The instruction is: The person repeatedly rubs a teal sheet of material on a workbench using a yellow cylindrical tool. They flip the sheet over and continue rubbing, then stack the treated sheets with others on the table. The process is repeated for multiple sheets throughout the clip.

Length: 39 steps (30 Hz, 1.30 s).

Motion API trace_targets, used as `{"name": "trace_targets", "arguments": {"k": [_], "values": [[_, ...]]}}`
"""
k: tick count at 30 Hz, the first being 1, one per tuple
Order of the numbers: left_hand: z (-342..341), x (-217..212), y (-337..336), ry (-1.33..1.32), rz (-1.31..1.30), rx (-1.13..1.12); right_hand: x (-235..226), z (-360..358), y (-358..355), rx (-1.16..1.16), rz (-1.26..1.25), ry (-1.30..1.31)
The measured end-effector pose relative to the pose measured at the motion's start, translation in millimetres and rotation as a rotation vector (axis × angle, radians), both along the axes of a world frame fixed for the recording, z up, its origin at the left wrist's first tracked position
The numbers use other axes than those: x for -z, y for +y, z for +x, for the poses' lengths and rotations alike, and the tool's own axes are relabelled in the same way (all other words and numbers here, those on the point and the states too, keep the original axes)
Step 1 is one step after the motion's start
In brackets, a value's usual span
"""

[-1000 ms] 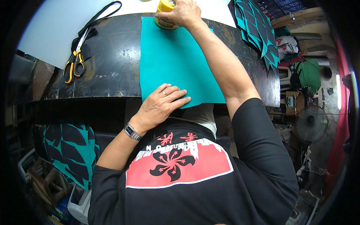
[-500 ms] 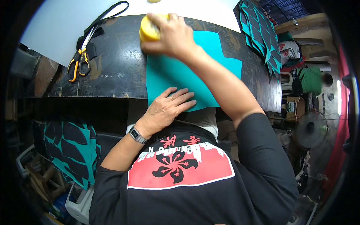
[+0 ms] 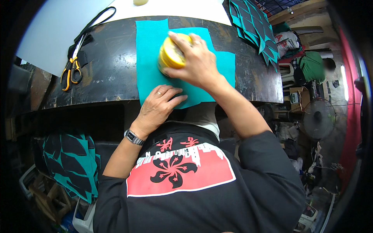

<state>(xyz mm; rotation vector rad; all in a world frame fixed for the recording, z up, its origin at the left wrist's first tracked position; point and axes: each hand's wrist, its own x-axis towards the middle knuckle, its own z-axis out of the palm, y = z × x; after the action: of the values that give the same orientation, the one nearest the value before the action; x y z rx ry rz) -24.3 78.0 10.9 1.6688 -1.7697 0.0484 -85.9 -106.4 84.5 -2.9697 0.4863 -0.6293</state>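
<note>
A teal sheet (image 3: pixel 151 50) with stepped edges lies flat on the dark table, its near edge at the table's front. My right hand (image 3: pixel 197 58) grips a round, yellow-rimmed tub (image 3: pixel 172 53) tilted over the middle of the sheet. The hand's shadow side hides whether the tub touches the sheet, and its contents are not visible. Close to the near left edge of the sheet, my left hand (image 3: pixel 157 104) rests with fingers stretched out over the material, holding nothing.
Scissors (image 3: pixel 71 72) with orange-and-black handles lie on the table (image 3: pixel 108 58) at the left, beside a black strap (image 3: pixel 97 21). White sheeting (image 3: pixel 186 8) covers the far side. Teal-and-black cut pieces (image 3: pixel 254 29) are stacked far right; more (image 3: pixel 72 163) sit lower left. A fan (image 3: pixel 319 118) stands right.
My right hand has brought the tub from the sheet's far left edge nearer to me, over its middle. The left hand stays by the near edge, fingers slightly more bent.
</note>
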Motion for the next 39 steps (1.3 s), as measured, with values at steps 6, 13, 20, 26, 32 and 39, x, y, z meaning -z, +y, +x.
{"name": "trace_targets", "arguments": {"k": [6,13,20,26,32,39], "values": [[0,1,-2,-0.041,-0.031,-0.008,11,9,-110,0.347,-0.011,0.011],[-3,-1,-3,-0.038,-0.033,-0.039,13,28,-184,0.386,-0.081,0.108],[-2,2,-3,0.004,-0.058,-0.007,-1,-92,-90,0.243,-0.055,0.009],[6,6,-3,0.046,-0.119,0.093,-2,-49,-26,0.1,0.04,-0.047],[5,3,2,0.053,0.028,0.076,10,96,53,-0.142,0.119,-0.105],[-1,-9,-2,0.108,0.081,0.014,9,32,17,0.075,0.098,-0.077]]}}
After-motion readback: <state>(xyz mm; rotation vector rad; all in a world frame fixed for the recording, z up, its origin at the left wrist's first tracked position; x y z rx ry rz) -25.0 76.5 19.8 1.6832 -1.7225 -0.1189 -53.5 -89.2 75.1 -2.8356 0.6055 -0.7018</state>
